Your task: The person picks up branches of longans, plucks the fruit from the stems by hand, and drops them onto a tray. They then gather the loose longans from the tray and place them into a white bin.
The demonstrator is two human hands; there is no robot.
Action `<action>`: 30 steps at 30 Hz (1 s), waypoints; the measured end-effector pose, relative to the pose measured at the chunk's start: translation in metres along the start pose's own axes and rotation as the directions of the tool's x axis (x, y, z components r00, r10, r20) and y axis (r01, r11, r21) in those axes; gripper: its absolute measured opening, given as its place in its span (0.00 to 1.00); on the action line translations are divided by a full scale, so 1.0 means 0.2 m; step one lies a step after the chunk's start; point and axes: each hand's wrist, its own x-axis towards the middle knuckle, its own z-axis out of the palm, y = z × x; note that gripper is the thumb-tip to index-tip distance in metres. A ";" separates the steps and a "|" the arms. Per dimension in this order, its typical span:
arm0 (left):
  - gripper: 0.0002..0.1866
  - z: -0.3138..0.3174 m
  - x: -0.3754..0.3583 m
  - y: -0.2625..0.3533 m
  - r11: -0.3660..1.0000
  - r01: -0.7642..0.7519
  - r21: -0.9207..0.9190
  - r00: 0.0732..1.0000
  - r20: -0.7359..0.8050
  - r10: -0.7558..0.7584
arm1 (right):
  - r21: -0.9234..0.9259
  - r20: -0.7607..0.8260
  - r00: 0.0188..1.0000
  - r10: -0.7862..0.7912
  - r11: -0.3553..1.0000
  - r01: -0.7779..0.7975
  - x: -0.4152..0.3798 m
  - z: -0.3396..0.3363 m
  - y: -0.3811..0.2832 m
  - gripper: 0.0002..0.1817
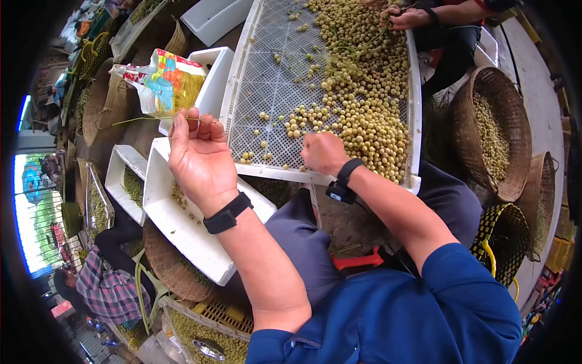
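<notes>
While the two hands stand apart, the left hand [203, 164], palm upturned, pinches a thin, wiry green stem [130, 121] between thumb and fingertips, just left of a shallow white tray [239, 57]. The right hand [324, 151] is curled in a loose fist, knuckles up, over the tray's near part; whether anything is inside it I cannot tell. The tray has a smooth raised rim and a floor pierced with small holes. Round, matte, yellow-tan fruits [379, 142] heap along its right side and far end, with a few scattered singly to the left.

At the far right, another person's hand [407, 18] works over fruit and stems. Left of the tray lies a crinkled, brightly printed sack [179, 85]. Nearer, a rough white foam box [209, 252] is partly hidden by the left forearm, which crosses in front of it. On the right stand a deep brown wicker basket [518, 145] with fruit inside and, nearer, a black-and-yellow woven basket [521, 224]. The right wrist covers part of the tray's near rim.
</notes>
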 end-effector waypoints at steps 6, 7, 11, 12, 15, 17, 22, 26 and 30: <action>0.10 0.01 0.01 -0.02 0.999 0.021 0.027 0.998 0.064 -0.022 | 0.218 -0.221 0.963 0.156 0.970 -0.107 -0.27 -0.75 0.26 0.06; 0.10 0.03 0.00 -0.04 0.999 0.027 0.047 0.997 0.072 -0.030 | 0.192 -0.269 0.947 0.175 0.973 -0.125 -0.34 -0.88 0.32 0.06; 0.10 0.09 -0.03 -0.14 0.994 0.054 0.097 0.989 0.129 -0.067 | 0.073 -0.403 0.886 0.232 0.972 -0.221 -0.58 -1.31 0.55 0.07; 0.10 0.09 -0.03 -0.17 0.988 0.052 0.147 0.985 0.158 -0.076 | 0.082 -0.385 0.872 0.302 0.952 -0.294 -0.63 -1.38 0.60 0.06; 0.10 0.12 -0.05 -0.25 0.958 0.065 0.279 0.969 0.210 -0.127 | 0.248 -0.308 0.840 0.447 0.890 -0.382 -0.72 -1.40 0.81 0.06; 0.09 0.14 -0.09 -0.30 0.943 0.061 0.328 0.961 0.234 -0.144 | 0.637 -0.067 0.777 0.626 0.627 -0.449 -0.76 -1.37 0.97 0.07; 0.07 0.28 -0.23 -0.42 0.896 0.124 0.427 0.929 0.268 -0.257 | 0.856 0.041 0.807 0.589 0.396 -0.333 -0.79 -1.40 0.99 0.07; 0.07 0.43 -0.45 -0.63 0.780 0.140 0.609 0.811 0.382 -0.444 | 0.897 0.093 0.860 0.502 0.332 -0.291 -0.76 -1.41 0.76 0.05; 0.04 0.51 -0.63 -0.82 0.658 0.189 0.729 0.644 0.413 -0.643 | 0.889 0.100 0.918 0.385 0.380 -0.256 -0.67 -1.32 0.51 0.05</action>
